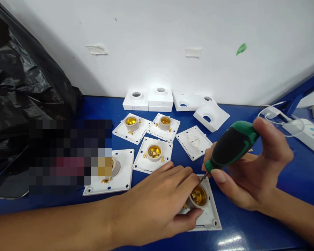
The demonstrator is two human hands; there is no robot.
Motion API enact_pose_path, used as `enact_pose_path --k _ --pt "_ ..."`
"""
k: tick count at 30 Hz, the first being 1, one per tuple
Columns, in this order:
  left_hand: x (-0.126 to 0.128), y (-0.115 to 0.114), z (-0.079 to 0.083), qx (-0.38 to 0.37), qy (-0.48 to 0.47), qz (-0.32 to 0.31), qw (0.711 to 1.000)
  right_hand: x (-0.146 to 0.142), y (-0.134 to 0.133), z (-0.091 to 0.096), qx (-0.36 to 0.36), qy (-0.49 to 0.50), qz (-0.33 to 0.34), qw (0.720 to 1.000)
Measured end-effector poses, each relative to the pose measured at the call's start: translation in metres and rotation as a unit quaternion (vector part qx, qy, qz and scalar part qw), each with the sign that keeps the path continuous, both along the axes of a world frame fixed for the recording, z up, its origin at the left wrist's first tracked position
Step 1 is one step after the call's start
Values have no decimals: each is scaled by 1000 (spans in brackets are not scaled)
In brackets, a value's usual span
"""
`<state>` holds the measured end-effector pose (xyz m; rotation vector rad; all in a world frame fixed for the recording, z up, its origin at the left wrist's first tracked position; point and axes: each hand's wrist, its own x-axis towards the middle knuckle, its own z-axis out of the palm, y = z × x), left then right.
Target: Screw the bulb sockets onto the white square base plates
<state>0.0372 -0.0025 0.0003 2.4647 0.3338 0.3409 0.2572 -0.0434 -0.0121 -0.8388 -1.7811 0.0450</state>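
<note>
My left hand (157, 205) lies over a white square lamp-holder base (211, 216) with a brass socket (199, 196), fingers curled round it and pinning it to the blue table (290, 181). My right hand (253, 170) grips a green and black screwdriver (231, 146). Its thin shaft slants down to the left, with the tip at the socket's rim beside my left fingertips.
Several more lamp-holder bases lie ahead, such as one (154, 155) with a brass socket and one face-down plate (195, 142). White covers (161, 99) line the wall. A black plastic bag (21, 90) fills the left. A white power strip (307, 134) with cable sits far right.
</note>
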Motion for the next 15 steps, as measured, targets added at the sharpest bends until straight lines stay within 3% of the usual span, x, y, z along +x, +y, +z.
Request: enact_pose_path --k 8,15 --pt "0 3 1 -16 8 -11 1000 -1 -2 1 -29 21 6 999" --pt "0 3 -1 -14 8 -8 1000 1 0 1 -60 27 51 997"
